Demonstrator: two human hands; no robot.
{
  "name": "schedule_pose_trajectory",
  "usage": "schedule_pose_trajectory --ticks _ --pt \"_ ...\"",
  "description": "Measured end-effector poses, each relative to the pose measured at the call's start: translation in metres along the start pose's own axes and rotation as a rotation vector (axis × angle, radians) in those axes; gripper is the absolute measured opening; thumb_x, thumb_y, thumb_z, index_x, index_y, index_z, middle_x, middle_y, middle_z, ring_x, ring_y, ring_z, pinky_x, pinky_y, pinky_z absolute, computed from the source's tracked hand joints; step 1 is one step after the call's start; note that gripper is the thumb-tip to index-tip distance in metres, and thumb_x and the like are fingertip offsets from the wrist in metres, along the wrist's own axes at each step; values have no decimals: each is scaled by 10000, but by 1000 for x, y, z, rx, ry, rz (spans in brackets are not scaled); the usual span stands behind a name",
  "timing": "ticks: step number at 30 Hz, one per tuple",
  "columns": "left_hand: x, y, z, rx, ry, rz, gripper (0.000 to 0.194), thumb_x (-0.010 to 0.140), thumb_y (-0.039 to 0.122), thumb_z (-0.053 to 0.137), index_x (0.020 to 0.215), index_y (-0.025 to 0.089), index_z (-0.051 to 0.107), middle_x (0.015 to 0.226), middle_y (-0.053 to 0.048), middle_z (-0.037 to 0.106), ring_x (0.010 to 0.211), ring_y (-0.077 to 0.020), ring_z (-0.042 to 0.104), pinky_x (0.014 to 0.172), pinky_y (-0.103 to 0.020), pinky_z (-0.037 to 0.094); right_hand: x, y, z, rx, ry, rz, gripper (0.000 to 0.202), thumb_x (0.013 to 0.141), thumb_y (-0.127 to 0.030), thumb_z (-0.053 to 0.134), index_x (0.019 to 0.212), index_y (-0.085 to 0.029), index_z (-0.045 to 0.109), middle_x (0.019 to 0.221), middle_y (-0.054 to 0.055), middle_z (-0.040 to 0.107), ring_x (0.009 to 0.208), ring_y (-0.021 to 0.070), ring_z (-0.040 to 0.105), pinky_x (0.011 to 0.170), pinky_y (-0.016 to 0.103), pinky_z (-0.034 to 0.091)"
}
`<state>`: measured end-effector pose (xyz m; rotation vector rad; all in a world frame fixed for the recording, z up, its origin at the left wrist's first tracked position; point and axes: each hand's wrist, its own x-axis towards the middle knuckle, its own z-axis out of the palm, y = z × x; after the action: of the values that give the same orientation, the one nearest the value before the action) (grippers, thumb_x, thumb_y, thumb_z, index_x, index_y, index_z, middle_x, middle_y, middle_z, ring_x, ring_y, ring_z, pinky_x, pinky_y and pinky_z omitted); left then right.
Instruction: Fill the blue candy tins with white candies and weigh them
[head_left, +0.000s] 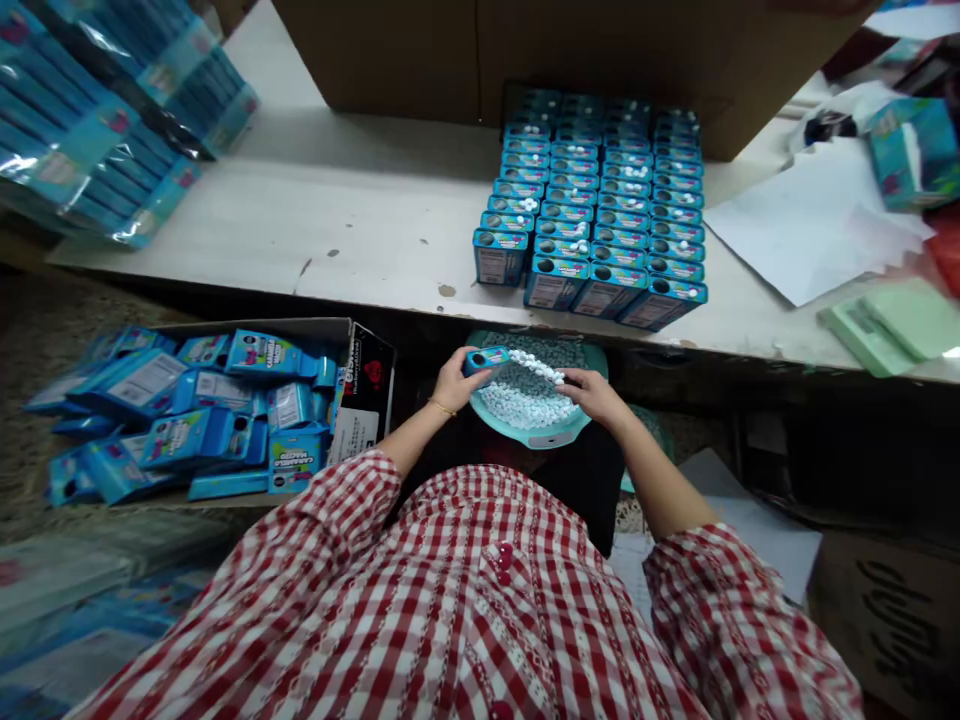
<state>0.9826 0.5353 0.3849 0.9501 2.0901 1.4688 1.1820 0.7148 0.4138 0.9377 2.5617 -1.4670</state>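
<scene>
My left hand [454,384] is closed around a small blue candy box [487,358], tilted with its round dark opening up. In my right hand [596,395], the fingers close on the end of a narrow holder heaped with small white candies [536,366]; the candies cover it, so its exact kind is hidden. Its far end reaches the edge of the box. Beneath both hands is a turquoise basin [551,441] full of loose white candies, between my knees.
Rows of upright blue boxes [592,225] stand on the white table [360,210], some with candies on top, before a large cardboard box [570,50]. An open carton [371,370] of blue boxes is at left. Wrapped packs [97,130], paper [810,225] and a green object [892,325] lie around.
</scene>
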Motion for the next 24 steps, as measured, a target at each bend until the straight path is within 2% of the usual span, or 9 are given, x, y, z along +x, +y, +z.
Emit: schedule_pose_trajectory --ticks 3,7,11,15,17,20,22,24 --pt "5 4 21 71 -83 87 349 667 247 666 991 165 567 935 -32 630 864 -172 585 815 -306 455 -10 -27 -16 -121 -32 -50 370 762 -276 537 1093 -152 644 974 58 682 816 188 606 745 293 454" --pt "4 2 40 156 -110 181 325 684 198 640 1000 169 572 1018 -63 628 960 -210 576 875 -349 436 -17 -74 -22 -536 -57 -2 344 792 -313 525 1102 -206 630 1008 84 683 938 242 613 809 333 443" --pt "1 -1 48 232 -134 219 330 689 201 640 1011 164 575 1029 -82 629 968 -236 571 881 -380 430 -18 -114 -14 -896 -77 58 314 832 -313 454 1046 -173 636 963 152 676 898 305 635 735 384 471" --pt "-1 -5 49 219 -125 225 335 691 188 640 1018 166 570 1031 -86 626 976 -235 570 886 -378 431 -23 -134 -17 -1009 -127 24 282 851 -239 411 1006 -147 628 952 158 670 877 294 644 711 361 482" --pt "-1 -5 44 175 -102 220 327 700 199 640 1016 163 566 1027 -87 624 968 -226 575 878 -366 438 -27 -126 -27 -1012 -93 18 281 866 -259 396 1032 -176 607 988 133 664 886 280 642 722 359 481" --pt "-4 -6 30 92 -39 174 331 714 250 649 1022 175 554 1000 -68 625 924 -198 589 846 -334 455 -27 -89 -37 -985 -35 102 310 879 -326 397 1129 -218 547 1081 114 635 926 280 628 745 379 475" --pt "-7 -5 18 44 27 128 344 721 290 653 1030 185 545 967 -47 626 875 -176 595 817 -310 464 -18 -56 -29 -951 -67 240 333 889 -284 377 1181 -198 513 1112 141 618 957 283 618 765 389 467" --pt "-10 -6 7 9 94 87 359 720 320 657 1032 187 540 940 -33 624 842 -161 594 798 -294 468 -3 -28 -6 -901 -150 346 355 895 -178 320 1197 -162 508 1109 172 614 981 269 613 782 383 457"
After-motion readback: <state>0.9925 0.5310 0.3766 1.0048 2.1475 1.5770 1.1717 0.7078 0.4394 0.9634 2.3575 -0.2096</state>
